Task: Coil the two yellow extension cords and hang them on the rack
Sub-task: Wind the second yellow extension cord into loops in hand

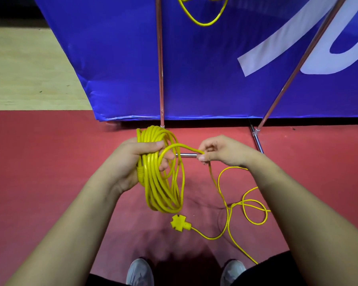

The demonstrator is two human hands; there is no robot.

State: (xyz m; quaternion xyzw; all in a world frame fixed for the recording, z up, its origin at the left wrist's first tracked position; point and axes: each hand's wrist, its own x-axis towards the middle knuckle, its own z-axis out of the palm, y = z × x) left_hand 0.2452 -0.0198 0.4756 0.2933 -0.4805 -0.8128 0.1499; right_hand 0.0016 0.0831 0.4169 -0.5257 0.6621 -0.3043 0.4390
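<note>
My left hand (141,157) grips a thick coil of yellow extension cord (161,182) that hangs down in several loops. My right hand (217,150) pinches the cord's free run just right of the coil. From there the loose cord (254,211) trails down onto the red floor in a few loops and ends at a yellow multi-outlet socket (179,222) below the coil. A second yellow cord (203,19) hangs as a loop at the top of the view, on the rack (160,79) of chrome poles.
The rack's chrome base bar (186,155) lies on the floor behind my hands, with a slanted pole (298,65) at right. A blue banner (116,58) stands behind the rack. My two grey shoes (140,272) are at the bottom edge.
</note>
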